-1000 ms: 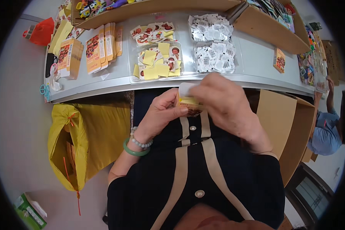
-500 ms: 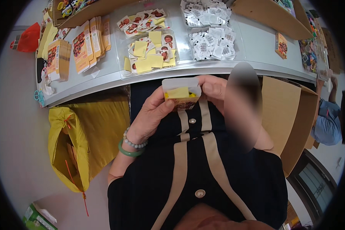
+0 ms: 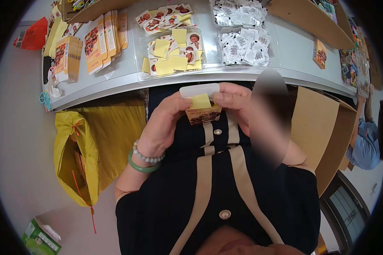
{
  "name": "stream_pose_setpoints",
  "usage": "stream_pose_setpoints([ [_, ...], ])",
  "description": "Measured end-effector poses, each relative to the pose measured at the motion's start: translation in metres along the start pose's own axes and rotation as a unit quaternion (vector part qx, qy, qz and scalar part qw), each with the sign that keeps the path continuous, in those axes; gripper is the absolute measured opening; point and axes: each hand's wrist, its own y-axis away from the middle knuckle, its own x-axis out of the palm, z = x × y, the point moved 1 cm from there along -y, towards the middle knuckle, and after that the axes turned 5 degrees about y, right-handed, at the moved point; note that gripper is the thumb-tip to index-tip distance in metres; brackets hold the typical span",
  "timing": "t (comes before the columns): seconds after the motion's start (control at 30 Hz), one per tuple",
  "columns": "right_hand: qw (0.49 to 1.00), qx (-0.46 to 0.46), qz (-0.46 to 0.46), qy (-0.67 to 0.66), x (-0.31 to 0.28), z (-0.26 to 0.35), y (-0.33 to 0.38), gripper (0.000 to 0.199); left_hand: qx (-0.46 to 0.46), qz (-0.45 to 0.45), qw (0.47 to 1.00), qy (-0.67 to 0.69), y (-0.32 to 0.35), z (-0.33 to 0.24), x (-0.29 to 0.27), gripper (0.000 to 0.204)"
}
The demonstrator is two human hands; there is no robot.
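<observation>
In front of my chest is a small orange printed box [image 3: 203, 116], its white top flap raised. A yellow paper slip [image 3: 200, 101] sticks out of its opening. My left hand [image 3: 169, 115] is closed around the box's left side, thumb at the upper edge by the slip. From the right, my right hand [image 3: 234, 101] pinches the upper corner, with its thumb over the opening. Most of what lies inside the box is hidden by the slip and thumbs.
Along the table [image 3: 127, 87] ahead are trays of picture cards and yellow slips [image 3: 176, 63], trays of white sachets [image 3: 244, 49], and stacked flat orange cartons [image 3: 66, 59]. A yellow bag [image 3: 108, 148] hangs at left; an open cardboard box [image 3: 312, 127] stands right. Another person [image 3: 364, 142] is at far right.
My left thumb has moved up from the box's front to its top edge. The right thumb has come over the opening, and the box's printed front now shows more.
</observation>
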Motion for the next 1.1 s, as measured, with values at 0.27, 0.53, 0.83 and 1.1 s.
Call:
stream_pose_setpoints([
  [0.27,0.736,-0.439,0.004,0.515,-0.019,0.010,-0.008,0.029,0.105,0.070,0.989,-0.072,-0.020,0.004,-0.012,0.028],
  [0.53,0.647,-0.448,0.007,0.617,-0.011,0.025,-0.001,0.027,0.213,0.119,0.934,-0.260,-0.020,-0.007,-0.016,0.025],
  [0.83,0.836,-0.303,-0.012,0.458,-0.005,0.023,-0.009,0.009,0.290,0.059,0.883,-0.363,-0.012,-0.012,-0.003,0.019],
  [1.1,0.740,-0.393,0.022,0.546,-0.009,0.019,-0.007,0.013,0.222,0.102,0.883,-0.401,-0.007,-0.021,-0.009,0.024],
])
